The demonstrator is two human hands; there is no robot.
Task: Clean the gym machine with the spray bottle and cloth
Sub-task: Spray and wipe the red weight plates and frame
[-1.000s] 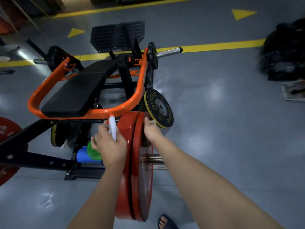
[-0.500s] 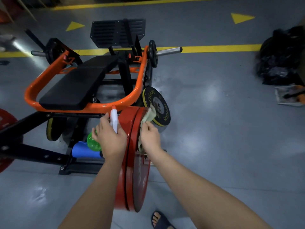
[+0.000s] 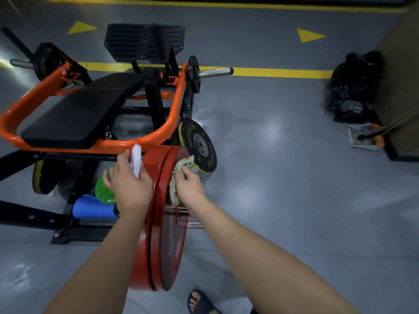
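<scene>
Grey floor (image 3: 283, 177) with yellow lines carries the orange-and-black gym machine (image 3: 172, 123). Left hand (image 3: 130, 189) grips the green, white-nozzled spray bottle (image 3: 103, 191) beside upright red weight plates (image 3: 154, 245). Right hand (image 3: 189, 189) clutches the beige cloth (image 3: 184, 165) against them, near a black "ROGUE 35" plate (image 3: 199, 146). Black plastic bags (image 3: 353, 87) lie far right.

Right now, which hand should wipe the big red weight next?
The right hand, probably. It grips the cloth against the outer red plate. The left hand is busy holding the spray bottle on the plates' other side.
</scene>
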